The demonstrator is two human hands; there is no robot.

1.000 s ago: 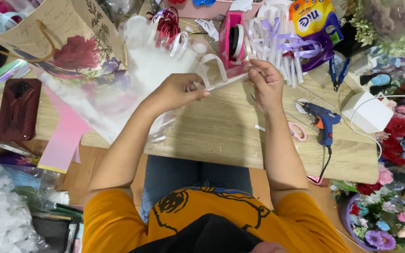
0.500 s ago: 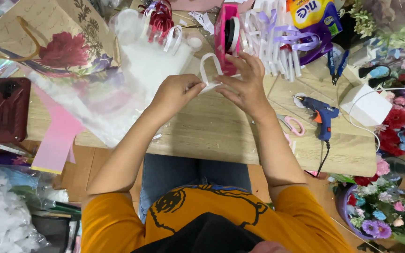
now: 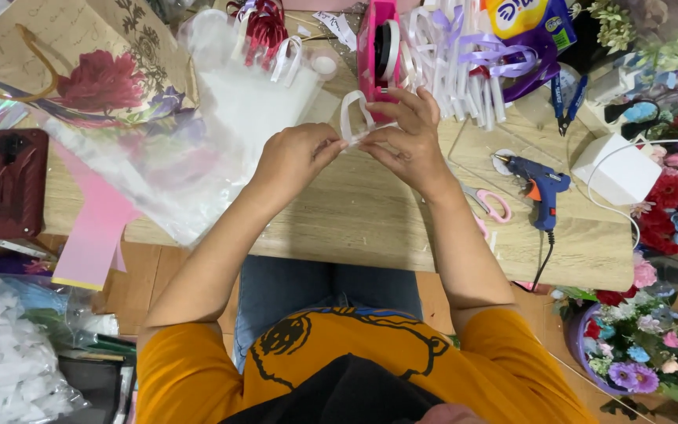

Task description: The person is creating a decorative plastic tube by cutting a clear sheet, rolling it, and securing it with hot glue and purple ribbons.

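Both hands have drawn together since a second ago, when they held the ribbon (image 3: 355,118) stretched apart; now it stands as a white loop over the table (image 3: 355,212), pinched at its base between the left hand (image 3: 296,157) and right hand (image 3: 410,141); glue gun (image 3: 539,184) and scissors (image 3: 486,202) lie well right.

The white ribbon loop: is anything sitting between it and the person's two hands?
Nothing visible does. The white ribbon loop is already pinched at its base between the left hand and the right hand, held above the wooden table. The pink tape dispenser stands behind it, farther from the person.
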